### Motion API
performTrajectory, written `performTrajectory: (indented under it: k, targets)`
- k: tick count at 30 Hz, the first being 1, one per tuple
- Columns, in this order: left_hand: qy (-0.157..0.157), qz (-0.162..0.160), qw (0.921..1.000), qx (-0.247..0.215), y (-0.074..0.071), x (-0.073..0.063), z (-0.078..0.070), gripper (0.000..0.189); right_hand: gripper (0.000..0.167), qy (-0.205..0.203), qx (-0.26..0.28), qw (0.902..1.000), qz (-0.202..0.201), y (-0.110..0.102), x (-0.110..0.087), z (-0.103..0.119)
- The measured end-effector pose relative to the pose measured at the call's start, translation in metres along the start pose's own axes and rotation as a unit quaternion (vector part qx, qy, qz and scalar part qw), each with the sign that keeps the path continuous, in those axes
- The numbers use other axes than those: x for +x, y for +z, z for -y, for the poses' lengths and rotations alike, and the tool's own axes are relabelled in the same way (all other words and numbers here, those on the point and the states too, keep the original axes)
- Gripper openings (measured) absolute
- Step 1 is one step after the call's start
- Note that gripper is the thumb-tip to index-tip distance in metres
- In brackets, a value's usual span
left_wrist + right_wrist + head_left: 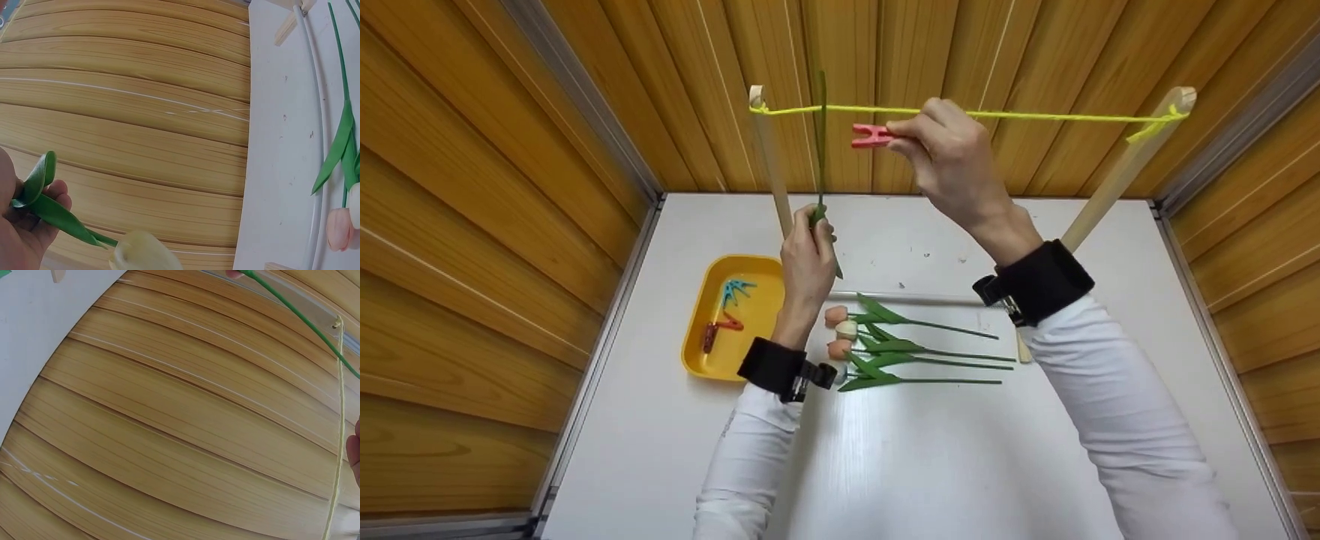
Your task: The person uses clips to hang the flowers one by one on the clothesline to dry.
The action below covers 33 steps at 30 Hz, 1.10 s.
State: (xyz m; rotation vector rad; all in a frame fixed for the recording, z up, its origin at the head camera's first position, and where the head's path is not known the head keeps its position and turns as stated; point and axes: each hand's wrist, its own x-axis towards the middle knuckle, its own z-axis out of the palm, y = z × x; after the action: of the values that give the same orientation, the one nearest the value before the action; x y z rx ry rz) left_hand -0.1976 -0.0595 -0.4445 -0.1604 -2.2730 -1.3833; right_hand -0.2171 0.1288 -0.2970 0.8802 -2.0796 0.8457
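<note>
My left hand (805, 262) grips an artificial tulip (822, 150) by its leaves and stem. The stem points up and crosses the yellow string (1050, 116) near its left end; whether they touch I cannot tell. In the left wrist view the tulip's cream bloom (145, 252) hangs past the hand. Between thumb and fingers, my right hand (956, 161) pinches a pink clothespin (871, 136) by its handle end, its other end turned left toward the stem. The right wrist view catches the green stem (304, 319) and only part of the right hand's fingers (354, 453).
Two wooden posts (1132, 161) hold the string. Several tulips (930, 349) lie on the white table (675, 450), blooms to the left. A yellow tray (694, 352) at the left holds blue clothespins (733, 291) and red clothespins (711, 336). Wood-patterned walls enclose the table.
</note>
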Motion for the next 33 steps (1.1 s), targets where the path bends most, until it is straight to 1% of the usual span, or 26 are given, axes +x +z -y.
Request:
performTrajectory:
  k: [3,6,11,16,20,23,28,33]
  targets:
    - [0.001,-0.001,1.0000,0.003,0.001,0.001,0.000,0.021,0.031,0.001,-0.016,0.9997,0.018,0.001,0.011,0.000]
    - [-0.001,0.001,1.0000,0.003,0.001,0.001,0.001,0.021,0.033,0.013,-0.028,0.9989,0.036,0.001,0.021,0.002]
    - [-0.005,-0.003,1.0000,0.002,-0.001,0.001,0.002,0.021,0.032,0.054,-0.036,0.9955,0.068,0.006,0.037,0.008]
    - [-0.003,-0.010,0.9999,0.002,-0.002,0.002,0.002,0.020,0.029,0.095,-0.043,0.9902,0.093,0.013,0.049,0.014]
    - [-0.002,-0.005,1.0000,0.006,-0.001,0.002,0.003,0.021,0.029,0.121,-0.053,0.9839,0.120,0.017,0.054,0.016]
    - [-0.002,-0.005,1.0000,0.008,0.000,0.002,0.003,0.021,0.029,0.133,-0.062,0.9779,0.149,0.018,0.058,0.018]
    - [-0.006,-0.008,0.9999,0.008,0.001,0.002,0.002,0.020,0.028,0.136,-0.070,0.9702,0.188,0.021,0.060,0.020]
    - [-0.017,-0.001,0.9998,0.008,0.003,0.000,0.003,0.021,0.029,0.139,-0.073,0.9653,0.208,0.023,0.059,0.018]
